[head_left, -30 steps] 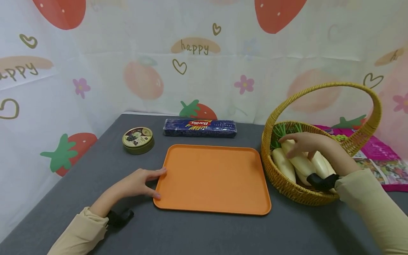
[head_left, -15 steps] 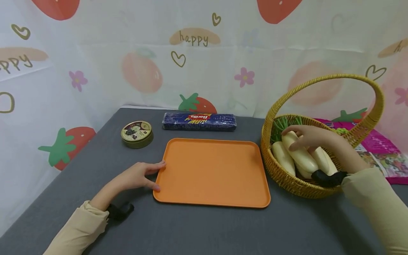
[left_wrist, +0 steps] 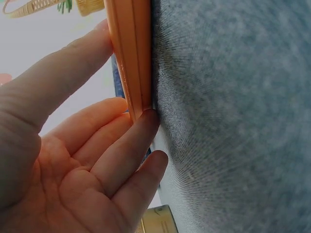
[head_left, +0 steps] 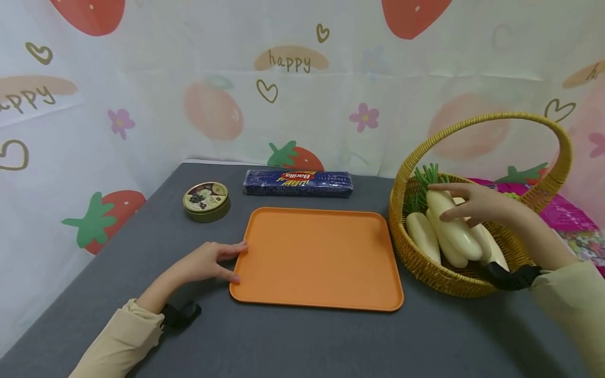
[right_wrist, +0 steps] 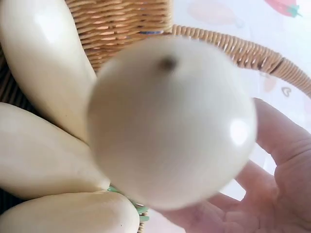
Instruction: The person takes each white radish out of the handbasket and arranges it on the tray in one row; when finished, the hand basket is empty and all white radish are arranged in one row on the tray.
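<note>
White radishes (head_left: 423, 237) with green tops lie in a yellow wicker basket (head_left: 432, 278) at the right. My right hand (head_left: 482, 205) grips one white radish (head_left: 451, 223) from above, thumb on the near side. That radish lies over the others, its leaf end towards the back. In the right wrist view its rounded tip (right_wrist: 170, 121) fills the middle, hiding part of the fingers. At the left, my left hand (head_left: 203, 262) touches the left rim of an orange tray (head_left: 321, 257). Its fingers are spread, the thumb on the rim and fingertips at the edge in the left wrist view.
A blue spaghetti pack (head_left: 298, 184) lies behind the tray. To its left stands a round gold tin (head_left: 206, 202). The basket's tall handle (head_left: 496, 116) arches over the radishes. A pink printed bag (head_left: 567, 212) lies behind the basket, with a printed curtain (head_left: 331, 94) at the back.
My right hand has shifted a little to the right with the white radish in its grip, and the radish's green top now shows above the basket rim. The left hand stays at the tray.
</note>
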`<action>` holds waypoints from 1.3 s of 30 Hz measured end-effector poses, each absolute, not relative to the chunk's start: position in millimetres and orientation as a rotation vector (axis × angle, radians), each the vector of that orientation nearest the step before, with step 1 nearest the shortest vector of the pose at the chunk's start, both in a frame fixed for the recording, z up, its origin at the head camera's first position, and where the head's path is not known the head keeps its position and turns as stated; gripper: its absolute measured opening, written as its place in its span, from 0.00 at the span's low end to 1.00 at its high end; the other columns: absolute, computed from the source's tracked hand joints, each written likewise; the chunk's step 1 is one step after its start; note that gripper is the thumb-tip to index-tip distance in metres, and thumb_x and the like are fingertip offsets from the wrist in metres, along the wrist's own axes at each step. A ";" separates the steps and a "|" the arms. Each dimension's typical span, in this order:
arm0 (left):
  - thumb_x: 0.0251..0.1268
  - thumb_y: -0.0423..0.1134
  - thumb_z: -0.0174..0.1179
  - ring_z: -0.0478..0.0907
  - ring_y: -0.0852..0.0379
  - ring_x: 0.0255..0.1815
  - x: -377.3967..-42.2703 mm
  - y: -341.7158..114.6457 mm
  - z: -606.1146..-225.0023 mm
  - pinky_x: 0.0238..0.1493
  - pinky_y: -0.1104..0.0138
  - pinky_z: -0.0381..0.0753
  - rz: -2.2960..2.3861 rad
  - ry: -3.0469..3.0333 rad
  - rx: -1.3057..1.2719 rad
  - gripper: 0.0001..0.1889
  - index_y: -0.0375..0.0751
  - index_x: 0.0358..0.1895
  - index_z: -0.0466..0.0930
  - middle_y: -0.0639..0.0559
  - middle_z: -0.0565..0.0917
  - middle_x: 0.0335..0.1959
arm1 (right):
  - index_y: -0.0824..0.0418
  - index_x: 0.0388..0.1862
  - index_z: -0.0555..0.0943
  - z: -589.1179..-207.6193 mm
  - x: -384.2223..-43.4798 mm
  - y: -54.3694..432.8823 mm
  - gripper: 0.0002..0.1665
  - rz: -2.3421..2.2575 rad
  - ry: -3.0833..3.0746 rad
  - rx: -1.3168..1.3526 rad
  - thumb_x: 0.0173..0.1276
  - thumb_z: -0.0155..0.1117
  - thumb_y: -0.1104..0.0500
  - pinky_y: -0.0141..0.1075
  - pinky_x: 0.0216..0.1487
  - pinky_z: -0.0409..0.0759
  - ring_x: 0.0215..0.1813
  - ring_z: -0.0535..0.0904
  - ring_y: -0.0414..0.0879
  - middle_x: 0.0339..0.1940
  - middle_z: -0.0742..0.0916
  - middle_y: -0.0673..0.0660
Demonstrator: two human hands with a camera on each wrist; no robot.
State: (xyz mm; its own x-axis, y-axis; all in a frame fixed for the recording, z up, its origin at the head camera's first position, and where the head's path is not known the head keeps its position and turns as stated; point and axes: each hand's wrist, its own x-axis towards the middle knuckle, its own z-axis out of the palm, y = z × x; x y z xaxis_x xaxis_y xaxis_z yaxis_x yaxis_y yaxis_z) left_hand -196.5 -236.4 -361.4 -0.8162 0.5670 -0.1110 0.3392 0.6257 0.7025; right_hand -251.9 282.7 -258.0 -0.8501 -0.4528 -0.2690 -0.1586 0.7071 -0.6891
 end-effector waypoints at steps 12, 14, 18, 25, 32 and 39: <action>0.47 0.43 0.68 0.64 0.46 0.59 -199.2 -236.8 -362.9 0.53 0.58 0.68 1.051 2.526 0.736 0.34 0.29 0.58 0.69 0.37 0.63 0.62 | 0.59 0.71 0.50 -255.2 -234.6 281.9 0.42 -1.080 2.503 -0.500 0.64 0.58 0.55 0.52 0.43 0.75 0.60 0.60 0.66 0.68 0.50 0.71; 0.47 0.42 0.68 0.64 0.45 0.59 -199.0 -236.9 -362.5 0.53 0.59 0.68 1.071 2.514 0.741 0.34 0.29 0.59 0.68 0.36 0.62 0.62 | 0.59 0.71 0.49 -254.9 -232.5 279.6 0.42 -1.095 2.502 -0.503 0.64 0.59 0.55 0.53 0.43 0.75 0.60 0.60 0.67 0.68 0.50 0.71; 0.47 0.39 0.68 0.64 0.44 0.58 -198.5 -235.5 -362.1 0.52 0.60 0.70 1.123 2.500 0.731 0.34 0.28 0.58 0.68 0.34 0.62 0.61 | 0.59 0.71 0.49 -254.3 -225.1 276.2 0.43 -1.102 2.504 -0.517 0.64 0.59 0.55 0.53 0.43 0.75 0.60 0.59 0.68 0.67 0.51 0.72; 0.47 0.37 0.68 0.65 0.44 0.58 -198.6 -234.2 -362.4 0.51 0.61 0.71 1.128 2.517 0.694 0.33 0.27 0.58 0.68 0.34 0.63 0.61 | 0.60 0.71 0.49 -256.7 -215.0 271.8 0.42 -1.166 2.484 -0.524 0.64 0.59 0.57 0.52 0.42 0.75 0.60 0.59 0.69 0.67 0.50 0.72; 0.46 0.40 0.69 0.67 0.45 0.57 -201.1 -238.2 -365.6 0.50 0.65 0.71 1.170 2.470 0.696 0.37 0.28 0.60 0.65 0.35 0.63 0.61 | 0.57 0.72 0.50 -256.0 -210.2 264.4 0.42 -1.202 2.500 -0.533 0.64 0.58 0.55 0.52 0.43 0.75 0.60 0.60 0.68 0.68 0.51 0.71; 0.45 0.39 0.69 0.67 0.45 0.56 -202.5 -239.9 -367.9 0.50 0.65 0.71 1.224 2.421 0.704 0.37 0.27 0.60 0.65 0.34 0.62 0.61 | 0.56 0.72 0.50 -255.9 -204.9 261.3 0.42 -1.210 2.498 -0.520 0.64 0.59 0.54 0.51 0.43 0.76 0.58 0.64 0.67 0.67 0.51 0.72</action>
